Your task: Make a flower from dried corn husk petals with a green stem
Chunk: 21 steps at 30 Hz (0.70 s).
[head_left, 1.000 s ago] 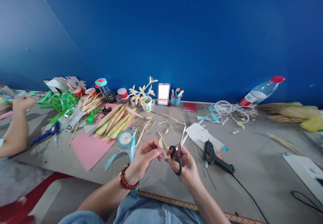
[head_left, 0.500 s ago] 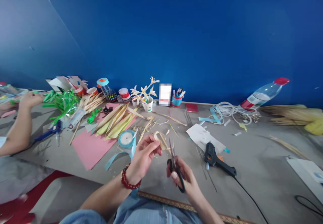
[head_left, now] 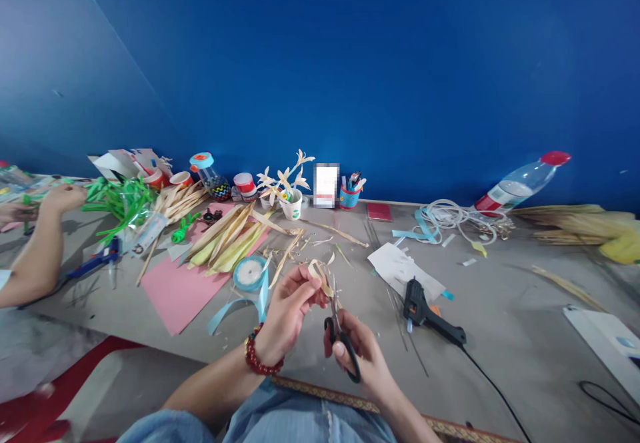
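Observation:
Between the thumb and fingers of my left hand [head_left: 294, 306] is pinched a pale, curled strip of corn husk [head_left: 321, 275]. My right hand [head_left: 361, 351] grips black-handled scissors [head_left: 345, 348], fingers through the loops. The scissor blades point up and away from me, close together at the lower end of the husk strip; whether they touch it I cannot tell. Just left of my left hand lies a roll of light blue ribbon [head_left: 251, 274], its loose end trailing on the table. Scraps of husk [head_left: 287, 256] lie beyond my hands.
A black glue gun [head_left: 431, 314] with its cord lies to the right, near white paper [head_left: 404, 271]. Husks [head_left: 227, 240] rest on pink paper [head_left: 183, 294]. Behind stand a cup of husk flowers [head_left: 293, 206] and a tilted bottle [head_left: 517, 188]. Another person's arm [head_left: 43, 250] is at left.
The scissors have moved slightly left, toward the husk strip, and their blades have drawn closer together. My left hand has shifted a little to the right.

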Available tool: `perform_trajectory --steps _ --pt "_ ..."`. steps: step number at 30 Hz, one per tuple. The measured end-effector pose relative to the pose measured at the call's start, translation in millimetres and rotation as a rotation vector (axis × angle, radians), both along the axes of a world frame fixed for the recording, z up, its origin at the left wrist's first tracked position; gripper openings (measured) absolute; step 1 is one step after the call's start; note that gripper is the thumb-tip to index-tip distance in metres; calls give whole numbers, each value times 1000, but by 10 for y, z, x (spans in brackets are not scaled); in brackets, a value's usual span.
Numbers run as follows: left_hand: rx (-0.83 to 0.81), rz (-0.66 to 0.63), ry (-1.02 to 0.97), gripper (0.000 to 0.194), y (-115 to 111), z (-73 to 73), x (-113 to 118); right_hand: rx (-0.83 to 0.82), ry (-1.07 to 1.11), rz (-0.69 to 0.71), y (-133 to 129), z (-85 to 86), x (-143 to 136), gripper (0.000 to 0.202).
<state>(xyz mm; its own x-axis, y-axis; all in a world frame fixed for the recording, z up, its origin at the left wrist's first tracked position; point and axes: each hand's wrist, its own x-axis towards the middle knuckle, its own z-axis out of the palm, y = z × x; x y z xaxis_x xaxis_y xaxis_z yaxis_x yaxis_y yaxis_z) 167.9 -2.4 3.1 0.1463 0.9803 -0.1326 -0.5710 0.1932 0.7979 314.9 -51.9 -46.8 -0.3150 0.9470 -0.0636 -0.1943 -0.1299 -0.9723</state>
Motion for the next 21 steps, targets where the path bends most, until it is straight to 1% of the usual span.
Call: perform_trajectory --steps 11,21 --pt "-4 -17 54 18 5 16 -5 -36 11 -23 25 11 7 52" --pt "-8 -21 69 18 24 -19 -28 -68 -2 -38 28 21 12 56"
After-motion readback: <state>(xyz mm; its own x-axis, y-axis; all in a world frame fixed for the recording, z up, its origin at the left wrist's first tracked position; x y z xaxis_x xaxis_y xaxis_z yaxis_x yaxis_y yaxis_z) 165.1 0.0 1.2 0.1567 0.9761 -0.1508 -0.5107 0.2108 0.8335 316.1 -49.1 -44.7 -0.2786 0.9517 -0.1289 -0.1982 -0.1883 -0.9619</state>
